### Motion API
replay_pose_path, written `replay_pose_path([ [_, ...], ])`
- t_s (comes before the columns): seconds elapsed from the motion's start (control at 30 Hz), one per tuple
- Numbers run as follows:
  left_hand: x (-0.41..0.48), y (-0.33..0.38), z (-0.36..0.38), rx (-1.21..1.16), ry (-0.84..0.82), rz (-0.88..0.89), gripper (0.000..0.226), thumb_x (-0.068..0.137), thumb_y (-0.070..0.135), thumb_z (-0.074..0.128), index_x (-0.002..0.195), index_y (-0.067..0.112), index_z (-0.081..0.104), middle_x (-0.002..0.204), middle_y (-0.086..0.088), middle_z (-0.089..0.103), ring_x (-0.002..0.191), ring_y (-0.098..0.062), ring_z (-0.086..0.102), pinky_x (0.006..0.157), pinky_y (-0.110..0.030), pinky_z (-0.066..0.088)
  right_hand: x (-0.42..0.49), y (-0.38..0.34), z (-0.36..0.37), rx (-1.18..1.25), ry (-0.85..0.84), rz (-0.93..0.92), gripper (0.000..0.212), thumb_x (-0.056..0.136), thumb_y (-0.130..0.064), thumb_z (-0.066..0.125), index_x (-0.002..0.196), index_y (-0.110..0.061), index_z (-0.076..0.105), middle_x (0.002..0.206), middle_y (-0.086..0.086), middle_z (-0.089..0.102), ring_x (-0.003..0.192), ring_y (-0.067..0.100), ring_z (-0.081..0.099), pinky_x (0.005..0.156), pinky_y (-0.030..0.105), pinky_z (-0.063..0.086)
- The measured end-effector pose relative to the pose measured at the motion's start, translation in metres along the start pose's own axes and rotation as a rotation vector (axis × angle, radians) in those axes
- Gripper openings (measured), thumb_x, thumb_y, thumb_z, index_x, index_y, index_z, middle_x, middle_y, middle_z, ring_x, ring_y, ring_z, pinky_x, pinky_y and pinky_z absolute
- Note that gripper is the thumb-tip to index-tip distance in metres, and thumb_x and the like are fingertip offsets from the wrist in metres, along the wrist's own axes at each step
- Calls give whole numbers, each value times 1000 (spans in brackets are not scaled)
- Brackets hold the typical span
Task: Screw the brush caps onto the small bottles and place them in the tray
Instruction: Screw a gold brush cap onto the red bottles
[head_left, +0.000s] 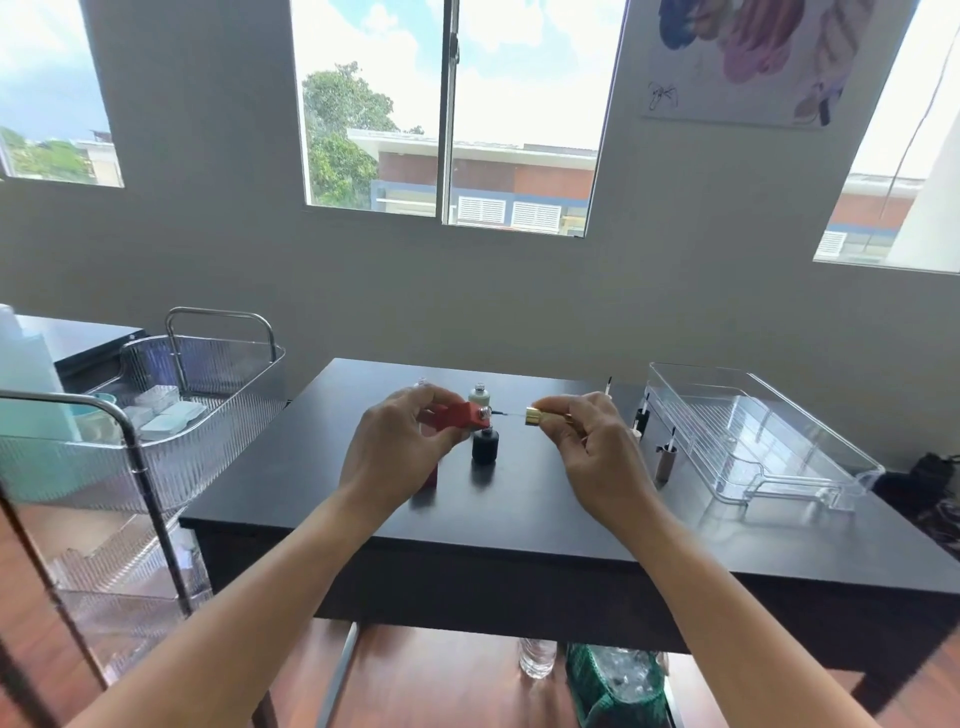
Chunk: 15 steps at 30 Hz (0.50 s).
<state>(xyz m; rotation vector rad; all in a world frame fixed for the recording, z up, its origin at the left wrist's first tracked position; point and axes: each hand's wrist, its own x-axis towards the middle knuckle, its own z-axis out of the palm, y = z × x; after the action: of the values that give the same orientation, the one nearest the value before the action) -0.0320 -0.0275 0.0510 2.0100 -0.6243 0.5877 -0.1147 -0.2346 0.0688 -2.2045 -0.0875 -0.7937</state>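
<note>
Head-worn view, forward-down, over desk (519, 519)

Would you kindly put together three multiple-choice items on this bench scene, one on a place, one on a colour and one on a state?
1. Where does the clear tray sit on the table?
A. on the person's right
B. on the person's left
C. under the table

2. What colour is the bottle in the left hand?
A. green
B. red
C. white

3. What is the state of the gold brush cap in the right hand?
A. screwed tight
B. lying in the tray
C. off the bottle, brush at its neck

Answers: 1 A, the tray lies at the table's right end. 2 B, its body is red. 3 C, a gap shows between cap and neck.
</note>
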Motion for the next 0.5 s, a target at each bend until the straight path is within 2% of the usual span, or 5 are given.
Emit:
replay_pose_path([
  [0.13,-1,2,2,-15,-12,-12,26,71,46,84,91,38,69,90,20,71,83,5,67,73,-14,50,-1,0,1,0,-15,-13,18,95,-21,59,109,-26,69,95,-17,51,89,-12,53,75,-2,36],
  [0.3,-2,6,3,-6,-12,4,24,70,43,83,90,40,69,89,22,69,81,7,65,70,-5,45,1,1,1,-41,-14,-46,21,96,-20,59,114,-22,69,93,-18,49,87,-14,51,76,-2,35],
  [0.43,-2,10,5,-1,-23,33,25,71,45,82,93,43,70,89,20,68,79,0,66,74,-19,52,1,1,3,-77,-43,-79,30,98,-15,54,126,-16,64,91,-16,45,87,-6,50,79,-2,31],
  [0.5,-3,14,7,-4,-32,46,27,72,46,82,94,49,67,88,18,68,78,-4,66,73,-22,53,0,1,3,-60,-41,-81,31,96,-11,56,125,-18,65,94,-15,48,87,-1,52,78,0,33],
])
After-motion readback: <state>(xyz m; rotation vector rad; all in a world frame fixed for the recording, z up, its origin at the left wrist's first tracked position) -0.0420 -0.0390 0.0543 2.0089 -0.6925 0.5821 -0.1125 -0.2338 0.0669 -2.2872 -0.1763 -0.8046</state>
